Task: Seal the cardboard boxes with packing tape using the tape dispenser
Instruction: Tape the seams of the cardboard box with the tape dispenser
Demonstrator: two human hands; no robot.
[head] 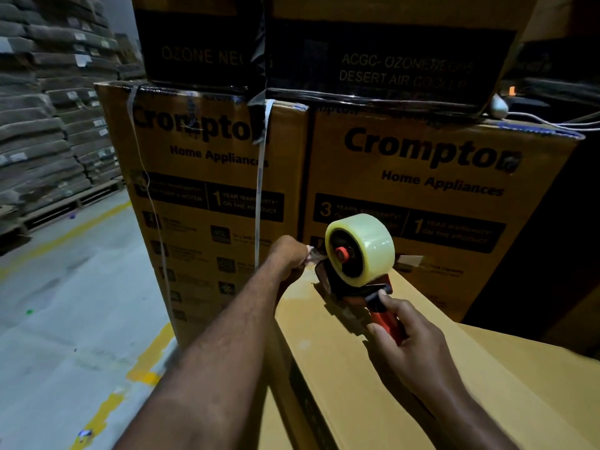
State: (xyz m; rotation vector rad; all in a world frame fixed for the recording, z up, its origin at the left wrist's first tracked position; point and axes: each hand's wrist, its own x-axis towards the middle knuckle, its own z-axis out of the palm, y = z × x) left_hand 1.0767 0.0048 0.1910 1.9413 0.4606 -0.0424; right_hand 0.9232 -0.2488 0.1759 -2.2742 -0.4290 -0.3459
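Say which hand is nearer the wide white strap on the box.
Left. The left hand, pinching the tape end, is beside the wide white strap; the right hand grips the tape dispenser farther right.

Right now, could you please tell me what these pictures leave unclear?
Head view only.
1. Packing tape free end: mostly covered by the left hand.
2. Upper boxes: cut off by the top edge.
3. Small print on the Crompton boxes: blurred, dim.

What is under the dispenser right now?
The plain box, near its far edge. The left hand pinches the tape end beside it. Whether tape is stuck beneath the dispenser is hidden.
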